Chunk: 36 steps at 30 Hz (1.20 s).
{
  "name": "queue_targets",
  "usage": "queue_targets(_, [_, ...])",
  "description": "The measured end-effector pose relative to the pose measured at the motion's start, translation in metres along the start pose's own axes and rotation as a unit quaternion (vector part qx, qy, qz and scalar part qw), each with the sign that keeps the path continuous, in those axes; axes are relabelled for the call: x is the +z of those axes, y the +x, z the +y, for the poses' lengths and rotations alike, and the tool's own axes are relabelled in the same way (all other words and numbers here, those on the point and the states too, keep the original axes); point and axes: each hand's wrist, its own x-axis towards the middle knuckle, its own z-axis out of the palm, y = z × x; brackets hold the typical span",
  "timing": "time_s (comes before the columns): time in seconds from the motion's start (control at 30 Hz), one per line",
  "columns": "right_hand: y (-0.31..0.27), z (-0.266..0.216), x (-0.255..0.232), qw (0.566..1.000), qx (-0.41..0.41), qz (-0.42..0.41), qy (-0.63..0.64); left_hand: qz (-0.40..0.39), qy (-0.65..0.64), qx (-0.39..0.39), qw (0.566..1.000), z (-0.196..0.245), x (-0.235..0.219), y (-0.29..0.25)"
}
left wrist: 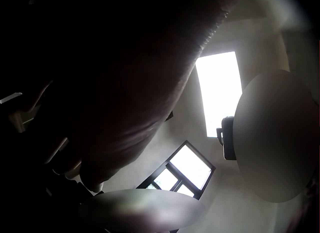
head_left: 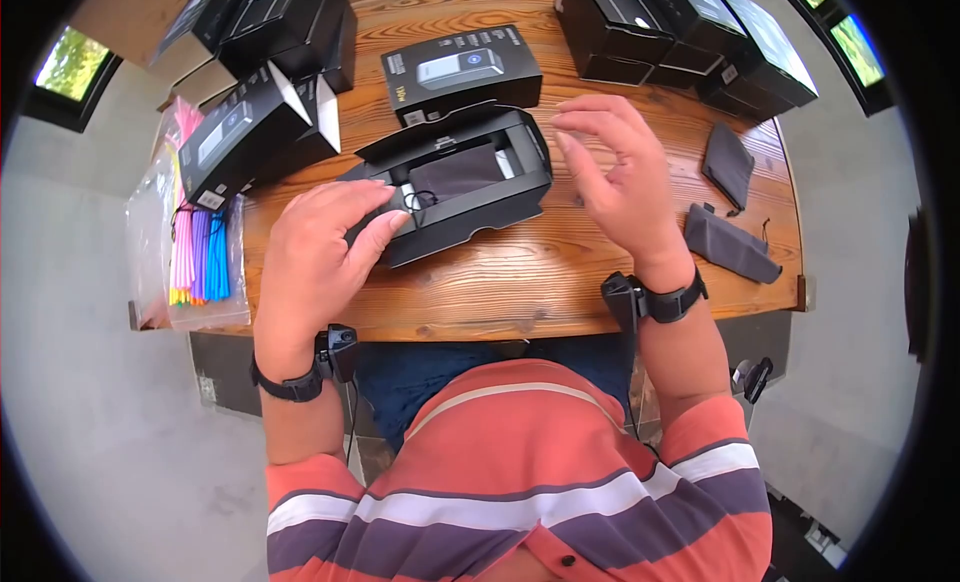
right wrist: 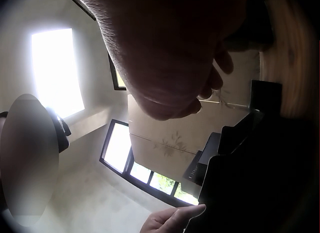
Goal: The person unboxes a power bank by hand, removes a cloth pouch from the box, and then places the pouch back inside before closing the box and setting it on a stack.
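An open black box (head_left: pixel 470 204) sits tilted on the wooden table, flaps spread. Inside lies a dark grey pouch (head_left: pixel 458 174), with a thin black cord loop at its left end. My left hand (head_left: pixel 325 232) grips the box's left end, fingertips and thumb at the rim beside the loop. In the right wrist view the left thumb (right wrist: pixel 187 213) lies along a dark edge. Just past the box's right end, my right hand (head_left: pixel 620 167) hovers with loosely bent fingers and holds nothing. The left wrist view is mostly dark, showing the underside of the left hand (left wrist: pixel 120 103).
A closed black box (head_left: pixel 460 72) stands behind the open one. More black boxes (head_left: pixel 240 132) are stacked at left and similar boxes (head_left: pixel 680 32) at back right. Two dark pouches (head_left: pixel 735 244) lie at right. A plastic bag of colored sticks (head_left: pixel 200 252) is at the left edge.
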Motion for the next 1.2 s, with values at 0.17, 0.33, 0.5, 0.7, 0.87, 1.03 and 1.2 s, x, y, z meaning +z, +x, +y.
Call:
queue_targets(0.17, [-0.002, 0.014, 0.012, 0.999, 0.053, -0.014, 0.001, 0.030, -0.032, -0.020, 0.999, -0.006, -0.009, -0.011])
queue_targets(0.33, [-0.005, 0.016, 0.018, 0.972, 0.209, -0.097, 0.053, -0.033, -0.058, 0.083, 0.994, 0.007, -0.003, -0.006])
queue_targets(0.5, [-0.005, 0.016, 0.014, 0.971, 0.219, -0.091, 0.034, -0.085, 0.001, 0.080, 0.993, 0.011, 0.025, -0.005])
queue_targets(0.7, [-0.015, 0.009, -0.016, 0.962, 0.254, -0.103, 0.011, -0.114, -0.043, 0.070, 0.990, 0.023, 0.038, 0.006])
queue_targets(0.87, [-0.033, 0.003, -0.041, 0.944, 0.314, -0.088, 0.057, -0.136, -0.076, 0.072, 0.985, 0.036, 0.046, 0.013])
queue_targets(1.03, [-0.042, 0.001, -0.047, 0.940, 0.305, -0.111, 0.103, -0.111, -0.081, 0.092, 0.986, 0.040, 0.050, 0.017])
queue_targets(1.2, [-0.040, -0.004, -0.041, 0.926, 0.306, -0.100, 0.197, -0.097, -0.071, 0.106, 0.987, 0.045, 0.043, 0.013])
